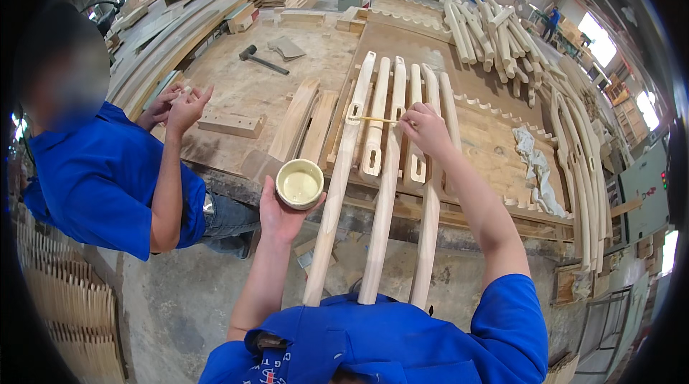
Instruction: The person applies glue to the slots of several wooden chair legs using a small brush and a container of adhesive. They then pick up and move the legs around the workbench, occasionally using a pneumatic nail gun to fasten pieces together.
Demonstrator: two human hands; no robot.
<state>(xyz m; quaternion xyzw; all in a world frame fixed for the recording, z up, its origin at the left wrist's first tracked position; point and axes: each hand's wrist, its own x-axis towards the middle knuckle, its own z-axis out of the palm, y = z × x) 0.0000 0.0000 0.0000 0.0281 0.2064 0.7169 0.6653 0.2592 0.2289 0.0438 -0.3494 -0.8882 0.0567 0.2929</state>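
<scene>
My left hand point(278, 217) holds a small round bowl point(302, 206) from below, with pale yellowish stuff inside that looks like glue. Between the fingertips of my right hand point(428, 130) is a thin stick point(376, 120), pointing left. Its far end is at an oval slot near the upper part of the leftmost long wooden leg point(334, 201); whether it goes into the slot I cannot tell. Several shaped, pale wooden legs lie side by side, some reaching over the bench edge toward me. Slots also show in a shorter leg point(372, 141) and its neighbours.
To the left, a co-worker in a blue shirt point(108, 176) holds a small piece in both hands. The workbench point(237, 90) bears a hammer point(263, 59), a drilled block point(231, 124) and wooden bars point(294, 118). Rightward are a white cloth point(532, 161) and piled wooden pieces point(502, 36).
</scene>
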